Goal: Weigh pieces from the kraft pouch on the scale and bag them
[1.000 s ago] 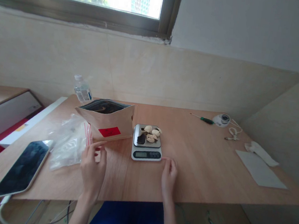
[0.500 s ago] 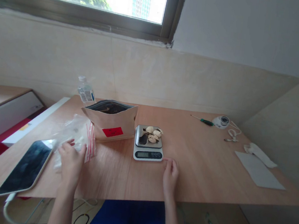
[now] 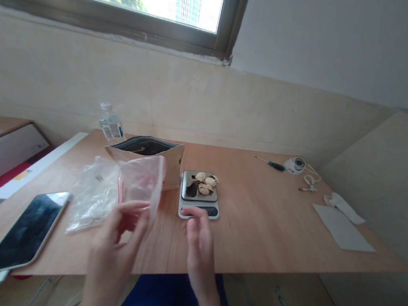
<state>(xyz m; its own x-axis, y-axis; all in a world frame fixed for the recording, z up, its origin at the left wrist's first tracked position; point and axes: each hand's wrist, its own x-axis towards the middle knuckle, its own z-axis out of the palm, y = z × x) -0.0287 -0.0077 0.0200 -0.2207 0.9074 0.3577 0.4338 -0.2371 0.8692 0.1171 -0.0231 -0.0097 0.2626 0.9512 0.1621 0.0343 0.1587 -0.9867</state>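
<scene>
My left hand (image 3: 118, 242) pinches a clear zip bag (image 3: 141, 177) and holds it up off the table, in front of the brown paper pouch (image 3: 172, 169). More clear plastic bags (image 3: 95, 194) lie flat on the table to the left. My right hand (image 3: 198, 244) is held in the air with its fingers apart and nothing in them, just in front of the small digital scale (image 3: 185, 209). On the scale's metal plate rest several pale, dried mushroom-like pieces (image 3: 205, 189) and a dark piece (image 3: 192, 189). The pouch stands upright with its mouth open.
A phone (image 3: 27, 230) with a charging cable lies at the left front. Behind the pouch stands a water bottle (image 3: 111, 126). Toward the back right are a green-handled screwdriver (image 3: 276, 166) and a white dome camera (image 3: 294, 165). A white sheet (image 3: 343, 229) lies at the right.
My left hand has lifted one zip bag from the pile and brought it rightward. My right hand has left the table beside the scale and moved left, toward the bag.
</scene>
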